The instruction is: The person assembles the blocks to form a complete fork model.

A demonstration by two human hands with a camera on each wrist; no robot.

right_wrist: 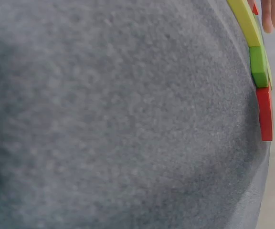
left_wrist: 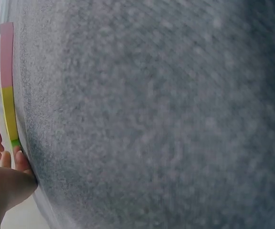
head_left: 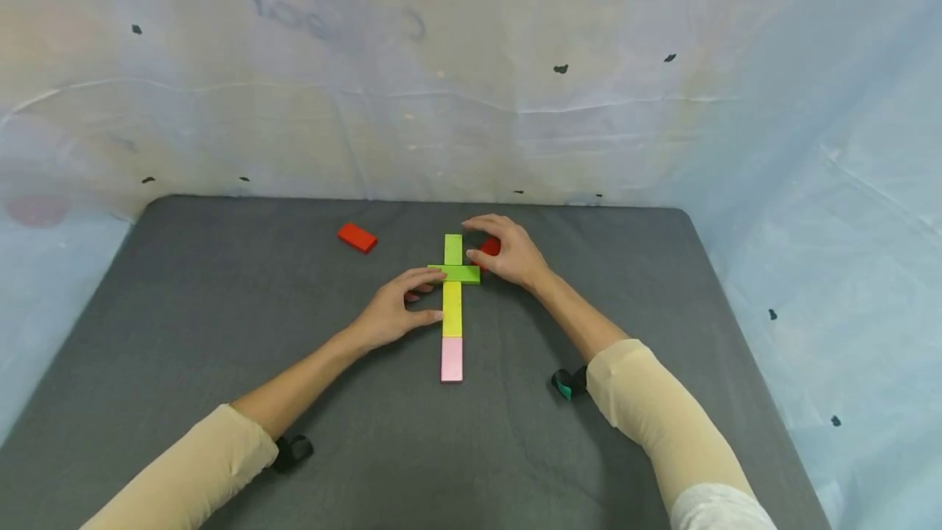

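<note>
Pink block (head_left: 451, 359) lies nearest on the grey bench (head_left: 221, 325), with a yellow block (head_left: 452, 309) just beyond it. Beside the yellow block, the left hand (head_left: 390, 313) rests with its thumb against it, fingers reaching the green crossing block (head_left: 456, 273). Beyond that block, the right hand (head_left: 508, 252) has its grip curled round a red block (head_left: 489, 247). Another red block (head_left: 357, 237) lies well apart, before pale sheeting (head_left: 471, 80).

- Red blocks: two — one loose (head_left: 356, 237) at the rear left, one (head_left: 490, 246) under the right hand.
- Green blocks: two — one upright (head_left: 453, 249), one crosswise (head_left: 458, 273).
- Yellow-green block (head_left: 452, 309): one.
- Pink block (head_left: 451, 359): one.
- Hands: two.
</note>
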